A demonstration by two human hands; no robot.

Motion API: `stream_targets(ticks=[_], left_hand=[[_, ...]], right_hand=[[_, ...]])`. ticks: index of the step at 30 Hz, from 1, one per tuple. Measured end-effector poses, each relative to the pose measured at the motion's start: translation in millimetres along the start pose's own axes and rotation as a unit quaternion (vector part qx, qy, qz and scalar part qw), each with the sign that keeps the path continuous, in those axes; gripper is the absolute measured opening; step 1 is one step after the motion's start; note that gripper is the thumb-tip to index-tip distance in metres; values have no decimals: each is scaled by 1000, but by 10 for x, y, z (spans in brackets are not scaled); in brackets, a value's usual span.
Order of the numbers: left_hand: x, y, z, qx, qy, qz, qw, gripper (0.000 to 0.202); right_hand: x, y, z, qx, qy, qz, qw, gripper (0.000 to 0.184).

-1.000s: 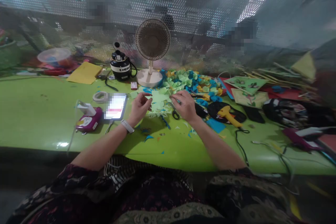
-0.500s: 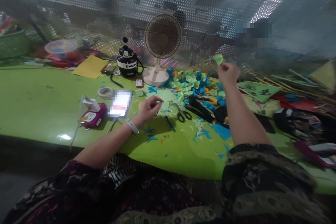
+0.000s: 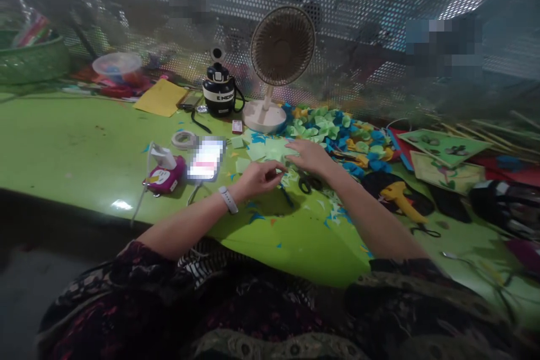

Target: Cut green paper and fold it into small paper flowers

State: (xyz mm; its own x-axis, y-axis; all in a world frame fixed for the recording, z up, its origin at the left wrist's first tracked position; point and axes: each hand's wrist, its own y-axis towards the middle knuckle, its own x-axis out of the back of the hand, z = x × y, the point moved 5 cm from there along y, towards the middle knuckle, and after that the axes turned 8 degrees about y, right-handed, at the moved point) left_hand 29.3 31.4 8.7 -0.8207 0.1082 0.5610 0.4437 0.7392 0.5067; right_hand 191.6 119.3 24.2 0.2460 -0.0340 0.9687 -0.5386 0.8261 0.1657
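Note:
My left hand (image 3: 262, 178), with a pale watch strap at the wrist, hovers over the green table with its fingers curled and thumb and forefinger together. Anything in that pinch is too small to make out. Close beside it, my right hand (image 3: 310, 157) reaches leftward with fingers stretched out over pale green paper (image 3: 261, 149). Scissors (image 3: 310, 183) with dark handles lie just below my right hand, partly covered by it. Behind the hands spreads a heap of folded green, blue and yellow paper pieces (image 3: 333, 126).
A desk fan (image 3: 282, 48) and a black bottle (image 3: 219, 93) stand at the back. Left are a lit phone (image 3: 206, 158), a tape roll (image 3: 184, 139) and a purple device (image 3: 166, 179). A yellow glue gun (image 3: 400, 199) lies right, near decorated green cards (image 3: 449, 143).
My right hand has come down from the far right, where it held up a green paper piece, to beside my left hand. That piece is no longer in it. The view has shifted.

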Motion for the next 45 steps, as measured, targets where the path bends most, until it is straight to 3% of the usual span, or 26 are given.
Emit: stream_targets(ticks=[4,9,15,21,24,29,37,41,45], left_hand=[[-13,-12,-19,-19,34,3,999,19],[-67,-44,-125,-73,69,50,994,20],[-196,-93,-203,-142,105,123,977,21],[-205,-86,-186,-140,127,124,974,20],[-198,-83,-191,-137,132,128,974,20],[-186,-74,-180,-126,147,131,972,21],[-149,-50,-134,-112,143,106,978,19],[-169,-55,-106,-110,145,108,977,19],[-168,-57,-105,-100,158,109,976,20]], right_hand=[[-66,5,72,-3,-20,28,999,34],[-17,-33,50,-42,77,46,995,42],[29,-10,49,-100,80,-9,992,42],[-97,45,77,-68,85,65,992,44],[-156,47,156,-31,62,73,995,50],[-260,60,299,31,44,71,996,30],[-153,10,234,-20,112,24,993,22],[-154,-26,287,-51,94,51,993,36],[-181,-58,416,-45,49,79,995,38]])
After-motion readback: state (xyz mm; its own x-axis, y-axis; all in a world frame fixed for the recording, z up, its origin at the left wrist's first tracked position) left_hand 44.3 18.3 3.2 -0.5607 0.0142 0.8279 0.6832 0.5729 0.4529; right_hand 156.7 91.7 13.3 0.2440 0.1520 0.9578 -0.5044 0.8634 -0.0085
